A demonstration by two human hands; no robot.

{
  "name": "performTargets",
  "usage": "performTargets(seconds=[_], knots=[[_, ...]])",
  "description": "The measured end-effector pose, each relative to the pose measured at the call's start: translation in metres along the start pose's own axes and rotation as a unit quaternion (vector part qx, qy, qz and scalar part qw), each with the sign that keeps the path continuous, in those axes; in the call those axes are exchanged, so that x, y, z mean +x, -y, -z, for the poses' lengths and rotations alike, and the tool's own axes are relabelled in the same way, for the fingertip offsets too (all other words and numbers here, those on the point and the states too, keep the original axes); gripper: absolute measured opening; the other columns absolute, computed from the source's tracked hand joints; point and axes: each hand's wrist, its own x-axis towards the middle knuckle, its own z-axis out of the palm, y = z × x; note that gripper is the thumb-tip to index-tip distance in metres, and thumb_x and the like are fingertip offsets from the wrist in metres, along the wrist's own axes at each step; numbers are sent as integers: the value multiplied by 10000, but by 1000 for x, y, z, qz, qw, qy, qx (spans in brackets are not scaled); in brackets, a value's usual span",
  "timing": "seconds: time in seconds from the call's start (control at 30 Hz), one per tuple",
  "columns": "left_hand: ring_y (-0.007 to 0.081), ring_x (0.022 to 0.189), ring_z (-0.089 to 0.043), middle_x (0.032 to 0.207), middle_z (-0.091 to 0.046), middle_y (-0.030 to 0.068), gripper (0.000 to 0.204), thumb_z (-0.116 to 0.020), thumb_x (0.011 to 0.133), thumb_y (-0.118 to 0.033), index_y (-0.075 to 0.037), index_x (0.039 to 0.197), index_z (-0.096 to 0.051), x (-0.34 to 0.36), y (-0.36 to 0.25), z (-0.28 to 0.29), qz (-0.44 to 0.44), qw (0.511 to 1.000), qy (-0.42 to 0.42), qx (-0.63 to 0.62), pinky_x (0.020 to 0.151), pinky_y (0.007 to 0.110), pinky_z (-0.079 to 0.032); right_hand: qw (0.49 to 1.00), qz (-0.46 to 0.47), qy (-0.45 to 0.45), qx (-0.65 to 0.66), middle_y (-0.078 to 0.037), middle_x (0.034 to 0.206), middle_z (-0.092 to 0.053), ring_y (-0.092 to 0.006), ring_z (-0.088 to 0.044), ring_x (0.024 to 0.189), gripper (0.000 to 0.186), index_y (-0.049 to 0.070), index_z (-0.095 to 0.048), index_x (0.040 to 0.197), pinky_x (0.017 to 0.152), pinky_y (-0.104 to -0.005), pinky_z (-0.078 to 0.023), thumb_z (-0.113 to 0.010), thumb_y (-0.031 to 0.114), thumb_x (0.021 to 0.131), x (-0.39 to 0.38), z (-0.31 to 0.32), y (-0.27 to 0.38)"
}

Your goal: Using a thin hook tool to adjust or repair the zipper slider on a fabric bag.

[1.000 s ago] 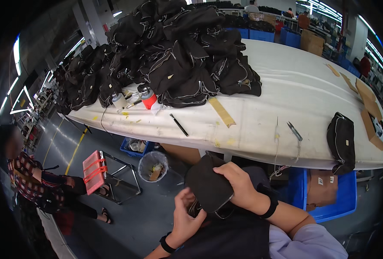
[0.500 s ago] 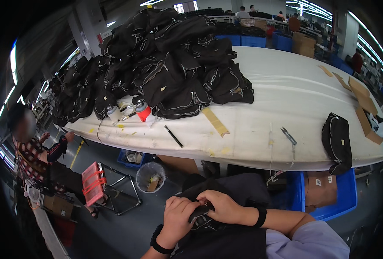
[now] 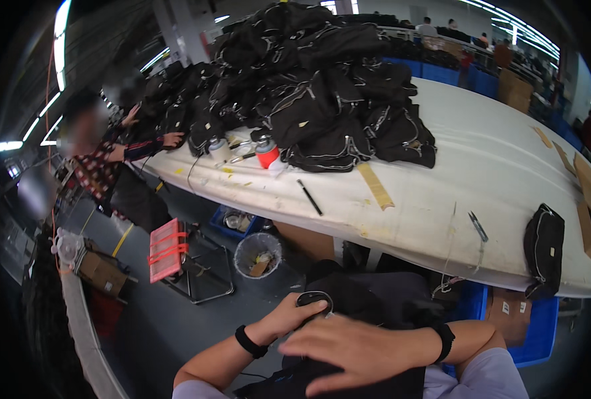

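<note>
My left hand [image 3: 287,315] is closed on the edge of a black zippered pouch [image 3: 314,298], its thumb pressed on the cloth beside the curved zipper. The rest of the pouch blends into the dark clothing on my lap. Just in front of it, my right hand [image 3: 352,346] is spread flat with fingers apart, slightly smeared by motion and holding nothing. A similar black pouch [image 3: 546,249] lies at the right end of the white-covered table [image 3: 488,153]. Thread snips [image 3: 478,227] and a black pen-like tool [image 3: 309,197] rest nearer the front edge.
A big heap of black zippered pouches [image 3: 322,100] covers the table's left part, with a red container [image 3: 267,154] before it. Below stand a waste bin [image 3: 258,255], a red-topped stool [image 3: 168,250] and a blue crate [image 3: 542,332]. A person [image 3: 102,159] stands at left.
My right hand has left the pouch and opened out toward me, while the left keeps hold. The view has turned left. The person at left has moved a hand to the heap.
</note>
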Motion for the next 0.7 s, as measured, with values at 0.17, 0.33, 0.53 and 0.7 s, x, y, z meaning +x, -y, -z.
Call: performTargets(seconds=[0.17, 0.33, 0.53, 0.7], knots=[[72, 842, -589, 919, -667, 14, 314, -649, 900, -301, -19, 1038, -652, 8, -10, -19, -46, 996, 12, 69, 755, 247, -485, 964, 65, 135, 221, -223, 1286, -455, -343, -457, 1180, 660, -42, -397, 1308, 1007, -421, -346, -659, 230, 767, 44, -61, 34], [65, 823, -579, 894, -665, 8, 329, -655, 894, -335, -31, 1017, -666, 4, -11, -17, -53, 996, 19, 69, 731, 241, -480, 974, 123, 76, 177, -234, 1106, -542, -362, -544, 1001, 415, -41, -509, 1159, 819, -449, -441, -591, 91, 774, 70, -92, 28], [51, 788, -558, 862, -655, -5, 328, -655, 891, -355, -45, 998, -672, 3, -9, -18, -45, 995, 30, 87, 684, 225, -463, 961, 1, 191, 198, -193, 989, -534, -353, -526, 1020, 169, -10, -524, 956, 803, -450, -422, -532, 85, 816, 99, -113, 24], [46, 746, -544, 824, -637, -17, 312, -655, 892, -341, -38, 966, -669, 10, -3, -20, -51, 994, 45, 85, 663, 227, -462, 926, 100, 163, 326, -231, 1086, -564, -320, -578, 969, 389, -12, -523, 1126, 789, -427, -452, -604, 118, 769, 94, -70, 85]])
